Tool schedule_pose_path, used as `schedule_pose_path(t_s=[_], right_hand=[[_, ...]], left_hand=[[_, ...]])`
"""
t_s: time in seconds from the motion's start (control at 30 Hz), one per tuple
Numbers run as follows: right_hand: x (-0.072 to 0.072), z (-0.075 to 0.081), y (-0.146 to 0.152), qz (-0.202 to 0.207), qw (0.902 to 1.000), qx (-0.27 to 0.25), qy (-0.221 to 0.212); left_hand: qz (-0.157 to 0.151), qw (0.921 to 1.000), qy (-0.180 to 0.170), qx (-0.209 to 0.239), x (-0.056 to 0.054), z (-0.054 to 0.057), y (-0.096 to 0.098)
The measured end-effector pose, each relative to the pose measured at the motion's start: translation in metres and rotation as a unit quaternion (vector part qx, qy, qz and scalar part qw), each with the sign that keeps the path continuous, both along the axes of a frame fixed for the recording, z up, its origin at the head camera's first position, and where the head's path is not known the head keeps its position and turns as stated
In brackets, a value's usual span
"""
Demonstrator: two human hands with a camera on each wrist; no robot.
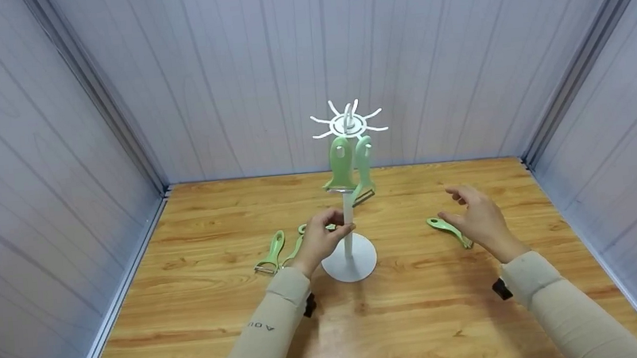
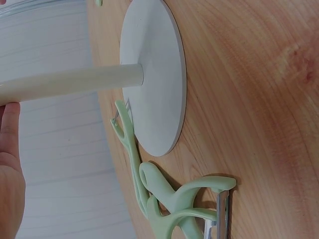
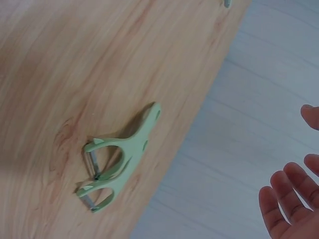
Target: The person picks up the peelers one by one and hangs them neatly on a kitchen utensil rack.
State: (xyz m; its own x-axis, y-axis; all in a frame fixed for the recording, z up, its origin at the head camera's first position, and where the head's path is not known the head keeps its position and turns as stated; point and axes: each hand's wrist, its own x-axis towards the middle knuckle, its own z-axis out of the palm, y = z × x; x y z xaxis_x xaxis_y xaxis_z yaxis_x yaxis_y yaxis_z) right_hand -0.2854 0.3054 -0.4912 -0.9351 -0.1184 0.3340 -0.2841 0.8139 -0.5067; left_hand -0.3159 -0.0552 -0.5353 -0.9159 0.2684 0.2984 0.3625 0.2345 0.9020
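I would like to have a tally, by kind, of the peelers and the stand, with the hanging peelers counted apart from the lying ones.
Hanging peelers: 2
Peelers lying on the left: 3, overlapping in the left wrist view
Peelers lying on the right: 2, overlapping
White stand: 1
Total visible: 8

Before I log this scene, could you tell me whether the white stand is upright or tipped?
Upright: its base lies flat on the table, and the pole rises straight up.
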Motion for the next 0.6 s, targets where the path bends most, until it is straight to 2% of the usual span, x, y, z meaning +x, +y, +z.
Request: schedule_pose_path(t_s=[0.37, 0.6], right_hand=[[0.001, -0.019, 0.009, -0.006, 0.9996, -0.003, -0.028], [-0.002, -0.031, 0.017, 0.006, 0.9985, -0.005, -0.054]], left_hand=[[0.0, 1.0, -0.001, -0.008, 0.002, 0.0, 0.0], [0.005, 0.9999, -0.009, -0.009, 0.002, 0.0, 0.0]])
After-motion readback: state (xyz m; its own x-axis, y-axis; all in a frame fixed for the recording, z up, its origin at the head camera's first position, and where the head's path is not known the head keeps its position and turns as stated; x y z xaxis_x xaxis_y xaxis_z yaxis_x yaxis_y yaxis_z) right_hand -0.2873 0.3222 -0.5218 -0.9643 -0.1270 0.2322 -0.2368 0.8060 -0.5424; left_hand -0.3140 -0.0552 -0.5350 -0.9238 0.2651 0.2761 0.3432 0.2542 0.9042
